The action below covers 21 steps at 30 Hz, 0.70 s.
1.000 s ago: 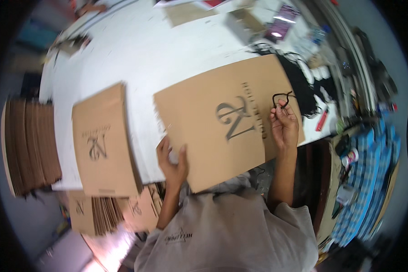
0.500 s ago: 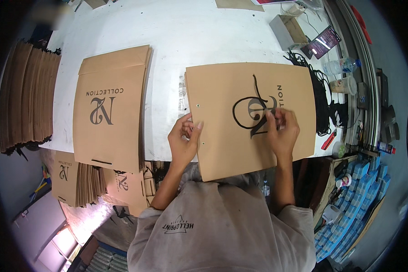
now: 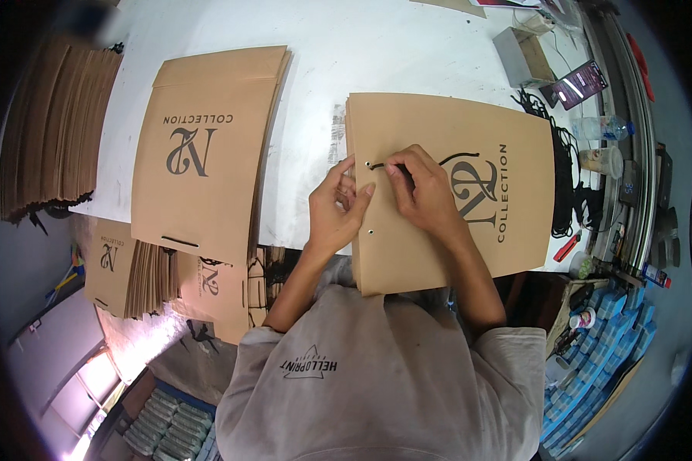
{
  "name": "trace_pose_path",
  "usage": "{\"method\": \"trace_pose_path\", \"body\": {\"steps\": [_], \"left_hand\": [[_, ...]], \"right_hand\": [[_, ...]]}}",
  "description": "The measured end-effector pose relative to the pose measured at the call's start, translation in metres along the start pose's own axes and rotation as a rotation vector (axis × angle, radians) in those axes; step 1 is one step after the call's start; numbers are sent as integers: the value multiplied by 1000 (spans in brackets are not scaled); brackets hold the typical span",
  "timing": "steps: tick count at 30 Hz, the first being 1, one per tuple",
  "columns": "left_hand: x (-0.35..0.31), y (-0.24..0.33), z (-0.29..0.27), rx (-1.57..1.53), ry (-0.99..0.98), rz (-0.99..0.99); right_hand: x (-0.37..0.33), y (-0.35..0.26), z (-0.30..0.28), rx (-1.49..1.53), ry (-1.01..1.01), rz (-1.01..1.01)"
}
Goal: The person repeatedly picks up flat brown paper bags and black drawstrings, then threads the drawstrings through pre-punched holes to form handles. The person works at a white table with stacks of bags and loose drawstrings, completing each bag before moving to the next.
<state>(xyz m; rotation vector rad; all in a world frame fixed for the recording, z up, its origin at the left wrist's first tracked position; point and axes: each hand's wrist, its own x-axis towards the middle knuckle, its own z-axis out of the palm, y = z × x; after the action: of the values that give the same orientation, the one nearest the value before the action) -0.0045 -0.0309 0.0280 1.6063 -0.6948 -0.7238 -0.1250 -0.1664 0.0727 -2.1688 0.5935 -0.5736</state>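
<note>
A flat brown paper bag (image 3: pixel 407 261) with a black printed logo lies on top of a stack in front of me, its two-holed edge toward the left. My left hand (image 3: pixel 335 213) grips that edge, with the thumb on top and the other fingers curled beside and partly under it. Pinched in my right hand (image 3: pixel 424 192) is a black cord (image 3: pixel 460 157). One end of the cord is at the farther eyelet (image 3: pixel 368 165); the other trails right across the logo. The nearer eyelet (image 3: pixel 370 231) has no cord in it.
On the white table (image 3: pixel 315 69), a stack of corded bags (image 3: pixel 200 100) lies left. Black cords (image 3: pixel 565 177), a red cutter (image 3: pixel 567 248), a phone (image 3: pixel 580 84), a grey box (image 3: pixel 519 58) and a plastic bottle (image 3: pixel 601 128) line the right. More bags (image 3: pixel 58 123) stand far left.
My right hand has moved left from the logo to the farther eyelet, bringing the cord's end there. The cord's loop has straightened into a short tail. The whole view has shifted slightly.
</note>
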Motion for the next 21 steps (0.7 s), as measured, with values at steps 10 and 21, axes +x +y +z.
{"method": "trace_pose_path", "body": {"steps": [10,21], "left_hand": [[13,-18,-5,-278,-54,-122],[22,-17,-4,-440,-124,-153]], "right_hand": [[-3,7,19,-49,62,-55],[-8,18,26,8,31,-25]]}}
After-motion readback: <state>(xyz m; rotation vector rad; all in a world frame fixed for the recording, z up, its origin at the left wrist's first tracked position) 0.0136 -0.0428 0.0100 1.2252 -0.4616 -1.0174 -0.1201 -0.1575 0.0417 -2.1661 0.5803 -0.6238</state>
